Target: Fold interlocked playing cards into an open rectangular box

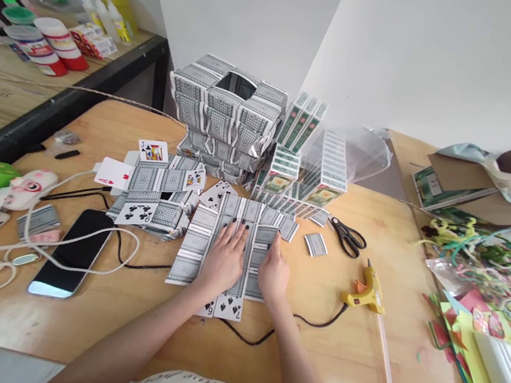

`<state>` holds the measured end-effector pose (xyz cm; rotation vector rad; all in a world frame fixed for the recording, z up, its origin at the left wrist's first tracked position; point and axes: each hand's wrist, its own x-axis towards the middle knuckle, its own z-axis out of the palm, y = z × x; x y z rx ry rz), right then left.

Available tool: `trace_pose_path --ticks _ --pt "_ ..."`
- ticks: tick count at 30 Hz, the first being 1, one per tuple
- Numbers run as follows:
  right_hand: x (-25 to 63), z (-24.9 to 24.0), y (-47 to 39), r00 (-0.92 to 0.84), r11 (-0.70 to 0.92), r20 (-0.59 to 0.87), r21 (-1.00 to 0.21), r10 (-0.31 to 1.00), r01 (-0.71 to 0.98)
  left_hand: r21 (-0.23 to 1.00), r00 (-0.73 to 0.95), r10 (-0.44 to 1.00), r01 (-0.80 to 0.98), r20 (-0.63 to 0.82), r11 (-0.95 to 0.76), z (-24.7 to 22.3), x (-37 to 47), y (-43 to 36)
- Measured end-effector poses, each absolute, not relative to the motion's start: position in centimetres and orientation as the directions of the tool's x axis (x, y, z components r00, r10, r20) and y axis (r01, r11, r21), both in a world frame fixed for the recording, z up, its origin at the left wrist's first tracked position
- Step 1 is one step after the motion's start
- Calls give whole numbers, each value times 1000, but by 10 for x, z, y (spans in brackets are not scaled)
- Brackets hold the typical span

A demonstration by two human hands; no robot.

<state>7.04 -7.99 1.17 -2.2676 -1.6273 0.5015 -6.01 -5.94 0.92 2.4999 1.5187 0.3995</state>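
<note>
A flat panel of joined playing cards (202, 235), grey backs up, lies on the wooden table (333, 348) in front of me. My left hand (225, 259) presses flat on its middle with fingers spread. My right hand (273, 272) rests on the panel's right part, fingertips on a card. Two face-up spade cards (228, 307) stick out under my wrists. A second card panel (159, 200) lies to the left. Behind stands a box built of cards (224, 114) with an opening on top.
Stacked card packs (308, 173) stand beside the box. Black scissors (348, 236), a loose card (315, 244) and a yellow glue gun (367, 291) with a glue stick lie right. A phone (72, 251) with white cable lies left. Craft paper scraps (488, 294) crowd the right edge.
</note>
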Motion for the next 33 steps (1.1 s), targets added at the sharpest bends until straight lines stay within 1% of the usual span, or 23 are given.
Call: trace_pose_path --ticks 3,7,9,11,13,15,19,22,24,25,27,29,30,33 --pt "69 17 -80 256 -260 -96 -609 962 749 285 427 895 848 128 -446 10 -60 -60" --pt "66 23 -80 208 -144 -36 -832 978 535 278 426 896 852 126 -444 11 -60 -61" --pt "64 25 -79 157 -111 -49 -903 986 415 274 428 895 852 124 -445 11 -60 -61" --pt "59 26 -79 90 -92 -66 -942 994 321 268 429 895 854 121 -446 11 -61 -61" --pt "51 25 -77 48 -72 -61 -958 997 277 265 435 893 853 117 -450 11 -61 -60" --pt "41 22 -76 49 -58 -46 -954 998 293 265 450 886 846 113 -463 10 -62 -60" --pt "18 12 -72 150 -72 -8 -904 989 421 252 460 878 841 134 -479 4 -62 -60" --pt "10 10 -70 213 -78 22 -892 977 446 257 447 882 844 147 -470 -2 -62 -58" --pt "12 13 -69 218 -83 3 -921 976 382 302 442 886 833 142 -464 -3 -62 -57" --pt "16 15 -69 222 -97 -25 -943 975 319 336 436 889 824 138 -456 -2 -63 -56" --pt "29 20 -71 242 -147 -108 -978 964 149 417 406 904 805 133 -423 6 -66 -58" --pt "46 24 -75 277 -193 -193 -981 941 -29 494 349 928 788 133 -367 21 -73 -63" --pt "55 26 -78 285 -193 -210 -977 935 -86 518 318 938 784 137 -341 31 -79 -67" --pt "77 27 -87 304 -191 -228 -970 925 -147 525 227 954 798 193 -296 59 -99 -81"
